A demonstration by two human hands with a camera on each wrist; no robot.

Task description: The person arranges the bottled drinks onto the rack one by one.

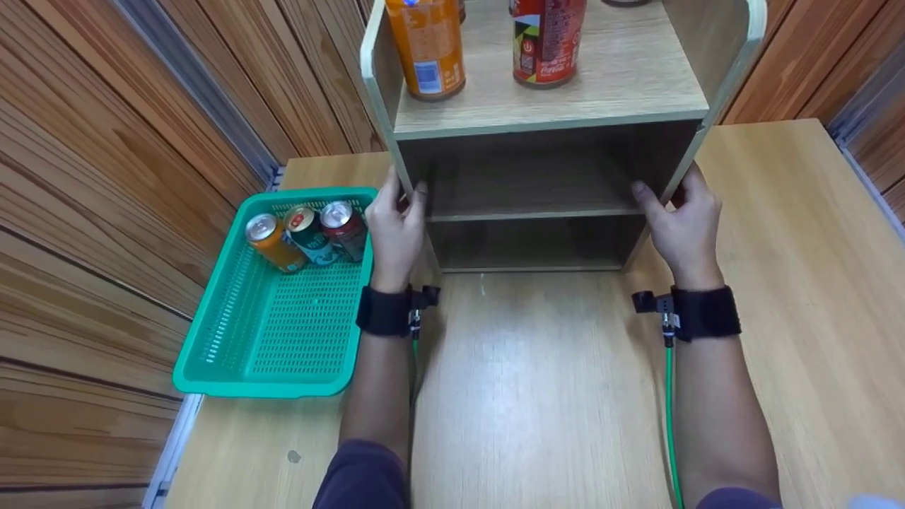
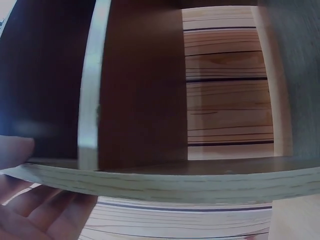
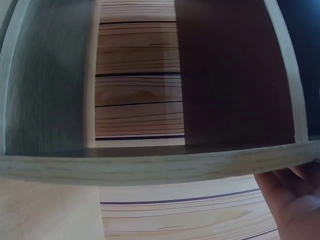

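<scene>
A small wooden shelf unit (image 1: 544, 116) stands on the table, open at front and back. My left hand (image 1: 396, 223) grips its left side panel, thumb inside the opening and fingers outside. My right hand (image 1: 682, 223) grips the right side panel the same way. An orange bottle (image 1: 428, 46) and a red bottle (image 1: 546, 39) stand on the top shelf. The lower compartments are bare. In the left wrist view the shelf panel edge (image 2: 165, 182) crosses above my left hand's fingers (image 2: 42, 215). The right wrist view shows the panel edge (image 3: 150, 167) above my right hand's fingers (image 3: 292, 197).
A green plastic basket (image 1: 279, 339) sits left of the shelf with three cans at its far end: orange (image 1: 272, 242), green (image 1: 311, 233) and dark red (image 1: 344, 227). Wood-panelled walls (image 1: 106, 177) close in on the left and behind. The light wooden table (image 1: 537, 382) extends toward me.
</scene>
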